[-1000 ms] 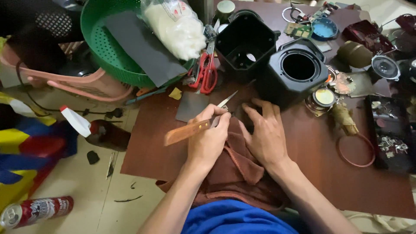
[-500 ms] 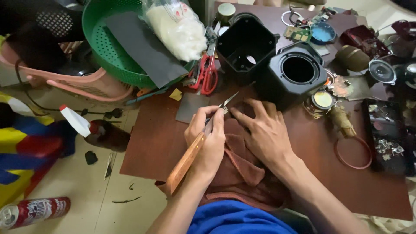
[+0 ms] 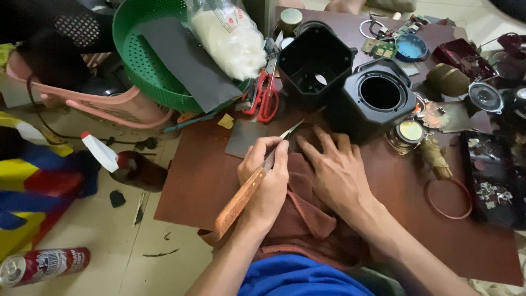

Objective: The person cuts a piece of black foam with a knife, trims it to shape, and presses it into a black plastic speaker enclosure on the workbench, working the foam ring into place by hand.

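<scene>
Left hand (image 3: 267,178) is gripping a knife with a wooden handle (image 3: 236,201), fingers closed tight around the place where handle meets blade, and the thin blade (image 3: 286,134) is pointing up and away toward the two black housings. Compared with one second ago, the knife is turning: then the handle was lying almost level and pointing to the left, and now it is slanting down toward the person's body, with the blade more steep. I judge this means the hand is changing the angle for a cut or a scrape, not only holding the tool. Right hand (image 3: 335,170) is lying flat with fingers spread, pressing on a dark grey sheet (image 3: 245,137) and on a brown cloth (image 3: 307,219) that is covering the near edge of the brown surface (image 3: 192,181); it is holding nothing, only keeping the material down, and it is staying in nearly the same place as before. The blade tip is hovering just above the sheet, near the right fingertips; whether it is touching the sheet I cannot tell. Behind the hands, a square black housing (image 3: 318,60) and a second black housing with a round hole (image 3: 378,101) are standing side by side. Red scissors (image 3: 264,96) are lying to the left of them, beside a green basket (image 3: 139,60).
</scene>
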